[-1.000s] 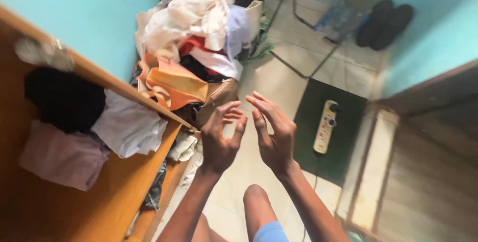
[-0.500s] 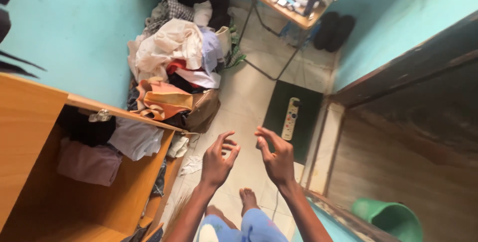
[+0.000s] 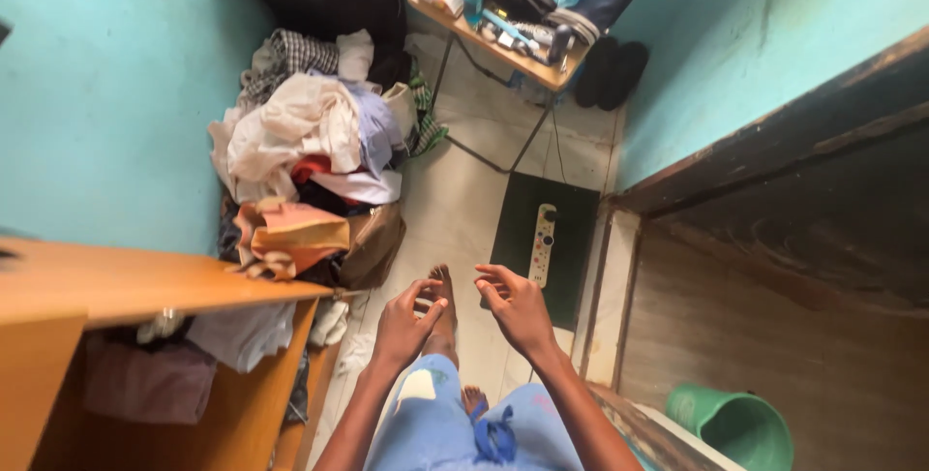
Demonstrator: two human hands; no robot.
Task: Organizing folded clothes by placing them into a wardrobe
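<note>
Both hands hang empty in front of the body over the tiled floor [image 3: 455, 210]. The left hand [image 3: 404, 321] has its fingers [image 3: 422, 289] loosely curled and spread, gripping nothing; the right hand [image 3: 518, 308] is likewise open, palm turned inward toward the left, fingers slightly bent. The two hands are close together but not touching, with a bare foot [image 3: 442, 287] showing in the gap between them.

The nearest thing is the white power strip [image 3: 543, 244], lying on a dark green mat [image 3: 571, 229] at about one o'clock from the right hand. Its long axis runs roughly from twelve to six o'clock. The right hand is the nearer one; the left is further off.

At about ten to eleven o'clock from the left hand a heap of clothes [image 3: 305, 151] is piled against the blue wall, well apart from both hands. A wooden shelf [image 3: 145, 282] with folded clothes sits at nine o'clock, and a green bucket [image 3: 737, 425] at four o'clock.
</note>
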